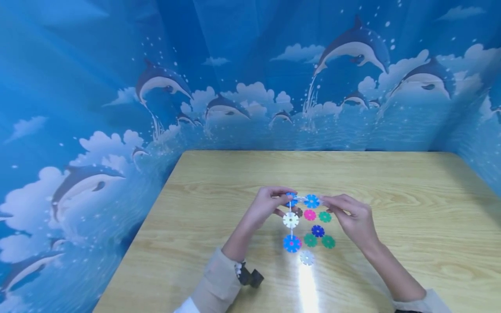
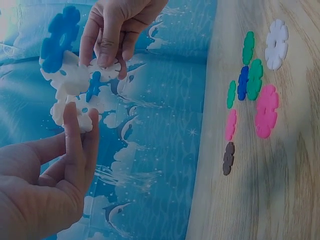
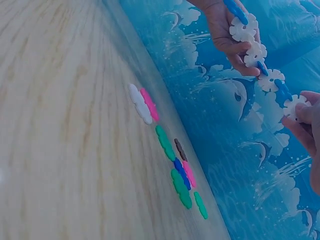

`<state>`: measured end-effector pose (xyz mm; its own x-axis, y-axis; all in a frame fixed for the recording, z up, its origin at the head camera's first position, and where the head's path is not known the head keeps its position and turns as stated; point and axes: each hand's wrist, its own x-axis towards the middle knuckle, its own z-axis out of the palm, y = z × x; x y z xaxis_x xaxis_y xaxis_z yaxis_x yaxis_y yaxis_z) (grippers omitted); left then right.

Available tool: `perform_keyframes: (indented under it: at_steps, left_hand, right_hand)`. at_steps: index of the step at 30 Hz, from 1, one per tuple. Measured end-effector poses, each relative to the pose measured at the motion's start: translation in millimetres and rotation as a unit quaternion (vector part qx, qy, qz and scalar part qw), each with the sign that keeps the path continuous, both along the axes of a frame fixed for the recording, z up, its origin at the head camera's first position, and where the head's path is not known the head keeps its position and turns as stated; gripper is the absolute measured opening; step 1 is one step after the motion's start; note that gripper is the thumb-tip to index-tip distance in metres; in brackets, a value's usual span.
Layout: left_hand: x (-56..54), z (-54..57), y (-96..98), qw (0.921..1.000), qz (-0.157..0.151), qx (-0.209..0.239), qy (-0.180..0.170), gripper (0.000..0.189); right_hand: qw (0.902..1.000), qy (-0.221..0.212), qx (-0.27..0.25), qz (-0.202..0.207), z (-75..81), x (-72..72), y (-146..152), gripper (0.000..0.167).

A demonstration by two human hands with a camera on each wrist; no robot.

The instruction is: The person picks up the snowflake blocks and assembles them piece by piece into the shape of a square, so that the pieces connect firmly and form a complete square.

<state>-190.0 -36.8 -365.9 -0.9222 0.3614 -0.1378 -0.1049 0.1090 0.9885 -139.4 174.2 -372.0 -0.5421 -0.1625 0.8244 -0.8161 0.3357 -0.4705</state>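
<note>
Above the table hangs a joined chain of blue and white snowflake discs. Its upper row has a blue disc (image 1: 312, 201) between the hands, and a white disc (image 1: 291, 220) and another blue disc (image 1: 291, 244) hang below the left end. My left hand (image 1: 270, 202) pinches the chain at its upper left corner; in the left wrist view its fingertips (image 2: 71, 117) are on a white disc (image 2: 56, 114). At the right end, my right hand (image 1: 354, 217) pinches a white disc (image 3: 296, 108) between thumb and fingers.
Under the chain, loose discs lie on the wooden table (image 1: 219, 174): pink (image 1: 309, 214), dark brown (image 1: 299, 212), dark blue (image 1: 318, 231), white (image 1: 307, 258) and several green (image 1: 328, 241). A dolphin-print curtain (image 1: 242, 126) hangs behind the table's far edge.
</note>
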Motion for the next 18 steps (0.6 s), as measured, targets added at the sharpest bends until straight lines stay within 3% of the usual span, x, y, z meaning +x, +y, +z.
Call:
perform_keyframes:
  at_steps: [8, 18]
  left_hand:
    - [4.1, 1.8, 3.7, 0.9993, 0.025, -0.016, 0.021, 0.02]
    - [7.9, 5.6, 4.7, 0.9983, 0.028, -0.034, 0.038, 0.02]
  right_hand:
    - [0.9992, 0.033, -0.015, -0.019, -5.3, 2.3, -6.0, 0.03]
    - [0.9989, 0.027, -0.037, -0.011, -7.9, 3.0, -8.1, 0.028]
